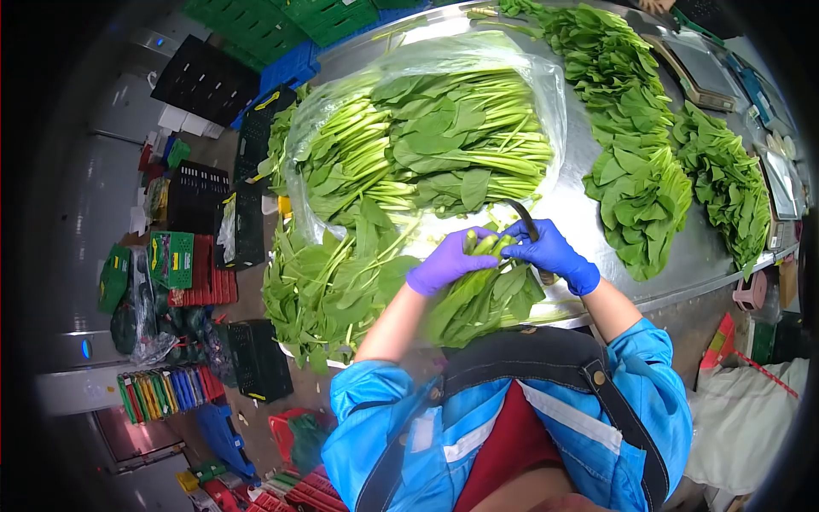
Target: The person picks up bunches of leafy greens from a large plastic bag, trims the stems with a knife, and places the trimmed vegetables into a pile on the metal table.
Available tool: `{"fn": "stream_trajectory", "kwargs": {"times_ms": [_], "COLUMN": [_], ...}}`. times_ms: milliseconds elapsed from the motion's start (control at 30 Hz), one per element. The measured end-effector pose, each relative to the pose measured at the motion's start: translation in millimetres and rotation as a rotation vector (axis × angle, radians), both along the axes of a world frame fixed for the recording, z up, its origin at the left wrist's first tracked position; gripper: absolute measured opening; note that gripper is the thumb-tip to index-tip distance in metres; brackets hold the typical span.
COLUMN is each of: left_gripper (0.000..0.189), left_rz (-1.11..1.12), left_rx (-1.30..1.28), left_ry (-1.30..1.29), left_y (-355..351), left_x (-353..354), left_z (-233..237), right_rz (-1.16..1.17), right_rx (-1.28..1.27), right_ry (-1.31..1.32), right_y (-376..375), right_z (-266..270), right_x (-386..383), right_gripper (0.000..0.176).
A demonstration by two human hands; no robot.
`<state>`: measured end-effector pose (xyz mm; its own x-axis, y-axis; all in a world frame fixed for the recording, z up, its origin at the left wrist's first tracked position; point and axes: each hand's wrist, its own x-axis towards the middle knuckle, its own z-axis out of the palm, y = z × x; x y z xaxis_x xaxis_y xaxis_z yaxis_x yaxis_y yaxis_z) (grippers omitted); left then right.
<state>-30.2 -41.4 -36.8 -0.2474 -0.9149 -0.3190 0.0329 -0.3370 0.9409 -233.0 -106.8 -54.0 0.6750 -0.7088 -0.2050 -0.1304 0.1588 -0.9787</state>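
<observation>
My left hand point(448, 263), in a purple-blue glove, is closed around a bunch of leafy greens point(482, 299). The pale stems point away from me and the leaves hang toward my apron. My right hand point(556, 254), in a blue glove, is closed on a dark curved knife point(522, 215), its blade arcing up and left. Its fingertips also touch the stem ends of the bunch. Beyond both hands lies a clear plastic bag point(556, 94) spread open under stacked greens point(465, 128). Loose greens point(333, 290) are heaped to the left of my left hand.
Two rows of greens point(636, 188) point(725, 183) lie on the right of the metal table point(572, 188). Scales point(695, 72) stand along the far right edge. Crates point(205, 81) are stacked on the floor at left. A white sack point(751, 418) sits at lower right.
</observation>
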Motion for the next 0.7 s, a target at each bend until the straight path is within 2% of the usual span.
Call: {"fn": "stream_trajectory", "kwargs": {"times_ms": [33, 100, 133, 200, 233, 267, 333, 400, 433, 500, 533, 567, 600, 633, 667, 700], "left_gripper": [0.045, 0.041, 0.041, 0.035, 0.034, 0.029, 0.027, 0.027, 0.027, 0.027, 0.026, 0.026, 0.022, 0.019, 0.016, 0.015], "left_rz": [-0.003, -0.008, -0.008, 0.148, 0.227, 0.359, 0.45, 0.453, 0.452, 0.437, 0.416, 0.412, 0.381, 0.351, 0.32, 0.288], "left_rx": [-0.005, -0.308, -0.31, -0.25, -0.135, -0.152, -0.1, -0.169, -0.236, -0.231, -0.229, -0.234, -0.335, -0.43, -0.516, -0.593], "left_ry": [-0.003, -0.434, -0.433, -0.373, -0.21, -0.049, -0.076, -0.076, -0.071, -0.035, 0.0, -0.001, -0.174, -0.345, -0.516, -0.593], "left_y": [0, 2, 1, 0, -1, -2, -1, -2, -4, -8, -10, -12, -13, -13, -12, -10], "left_x": [-2, -5, -3, 6, 11, 20, 43, 57, 60, 50, 44, 40, 37, 34, 31, 27], "left_z": [-5, -17, -18, -17, 2, 6, 33, 32, 32, 28, 26, 26, 25, 23, 21, 25], "right_rz": [-0.003, -0.13, -0.13, 0.018, 0.047, 0.079, -0.058, -0.422, -0.418, -0.38, -0.382, -0.276, -0.169, -0.253, -0.249, -0.219], "right_rx": [-0.005, 0.127, 0.125, 0.278, 0.271, 0.23, -0.616, -0.786, -0.787, -0.91, -0.909, -0.907, -0.905, -0.951, -0.95, -0.708], "right_ry": [-0.003, 0.076, 0.077, -0.01, -0.03, 0.13, 0.3, 0.314, 0.312, 0.559, 0.559, 0.597, 0.634, 0.557, 0.559, 0.44], "right_y": [0, 0, -3, -19, -31, -46, -64, -85, -96, -111, -116, -122, -128, -117, -106, -94], "right_z": [-2, -6, -5, -6, -19, -28, -57, -62, -58, -53, -61, -72, -78, -64, -49, -28], "right_x": [4, 11, 11, 8, 6, 0, -3, -2, 1, 4, 2, -1, -3, -3, -6, -8], "right_gripper": [0.03, 0.026, 0.026, 0.025, 0.026, 0.026, 0.033, 0.046, 0.046, 0.051, 0.051, 0.054, 0.057, 0.048, 0.048, 0.036]}}
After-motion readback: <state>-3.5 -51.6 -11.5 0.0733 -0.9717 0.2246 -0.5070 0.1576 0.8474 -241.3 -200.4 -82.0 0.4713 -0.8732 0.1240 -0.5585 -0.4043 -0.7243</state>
